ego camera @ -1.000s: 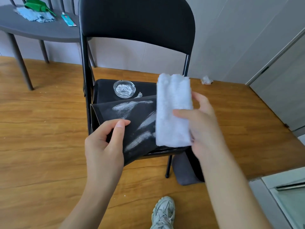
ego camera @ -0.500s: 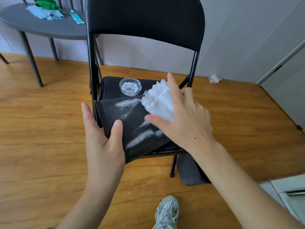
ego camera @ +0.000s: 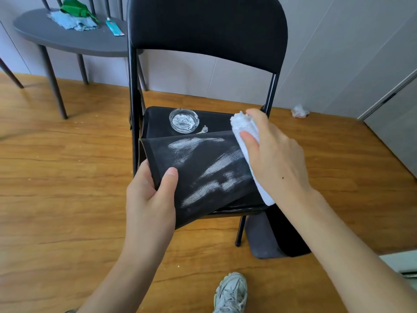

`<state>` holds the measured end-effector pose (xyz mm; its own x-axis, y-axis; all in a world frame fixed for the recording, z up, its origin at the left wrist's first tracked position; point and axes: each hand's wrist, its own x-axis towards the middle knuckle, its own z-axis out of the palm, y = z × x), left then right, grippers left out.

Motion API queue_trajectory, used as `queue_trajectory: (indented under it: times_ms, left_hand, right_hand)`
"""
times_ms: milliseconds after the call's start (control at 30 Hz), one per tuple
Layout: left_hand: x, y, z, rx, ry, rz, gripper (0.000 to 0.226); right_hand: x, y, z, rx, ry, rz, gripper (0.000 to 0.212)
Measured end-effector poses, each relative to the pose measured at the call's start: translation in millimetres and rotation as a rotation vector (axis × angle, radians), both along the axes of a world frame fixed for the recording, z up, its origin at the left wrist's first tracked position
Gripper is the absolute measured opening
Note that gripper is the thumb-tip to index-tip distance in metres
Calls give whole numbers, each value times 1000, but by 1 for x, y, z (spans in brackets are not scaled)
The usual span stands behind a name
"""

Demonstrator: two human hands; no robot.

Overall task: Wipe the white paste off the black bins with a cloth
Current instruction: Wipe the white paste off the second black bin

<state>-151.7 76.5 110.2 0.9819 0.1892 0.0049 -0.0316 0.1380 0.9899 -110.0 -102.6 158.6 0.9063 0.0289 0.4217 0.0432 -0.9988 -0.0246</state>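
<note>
A black fabric bin lies tilted on the seat of a black folding chair, its flat side up and streaked with white paste. My left hand grips the bin's near left edge, thumb on top. My right hand holds a folded white cloth and presses it against the bin's right edge, beside the paste. Part of the cloth is hidden under my palm.
A glass dish with white paste and a small spoon sit on the seat behind the bin. Another dark bin lies on the wooden floor by the chair leg. A grey table stands at back left. My shoe is below.
My right hand has carried the cloth from the bin's upper middle to its right edge. My left hand went from open beside the bin to gripping its left edge.
</note>
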Motion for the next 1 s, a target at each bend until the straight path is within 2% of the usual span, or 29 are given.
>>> queue_trajectory:
  times_ms: [67,133,233,300,367,433,567,633,700,767,833,900,1000]
  left_hand:
    - [2,-2,2,-50,59,10,25]
    - [6,-2,4,-79,87,27,31]
    - [7,3,1,-91,74,22,36]
    - [5,3,0,-84,55,10,35]
    - [4,0,0,-56,33,11,31]
    - [4,-4,0,-24,15,15,29]
    - [1,0,-6,-50,30,36,37]
    - [-3,3,-7,-64,33,30,37]
    - [-4,3,-7,-48,11,27,30]
    - [-4,-2,-6,-23,-14,23,30]
    - [-4,-8,-4,5,-43,23,30]
    - [-3,-9,-6,12,-52,37,27]
    - [-7,-4,-13,-16,-25,50,23]
  right_hand:
    - [-9,15,-1,62,1,48,27]
    - [-30,43,-7,83,-10,199,21]
    - [-42,52,-13,37,-9,314,15]
    - [-29,23,-6,25,0,154,9]
    - [-13,-13,-6,57,28,-97,19]
    - [-17,-16,-10,119,-7,-145,22]
    - [-50,59,-19,188,62,292,17]
    - [-50,61,-19,150,40,333,22]
    - [-35,34,-19,132,-38,175,23]
    - [-19,-10,-16,175,-17,-98,29]
    - [-15,-30,-17,233,-22,-253,29]
    - [-29,-2,-18,239,-71,-149,23]
    - [-63,64,-28,185,-40,247,17]
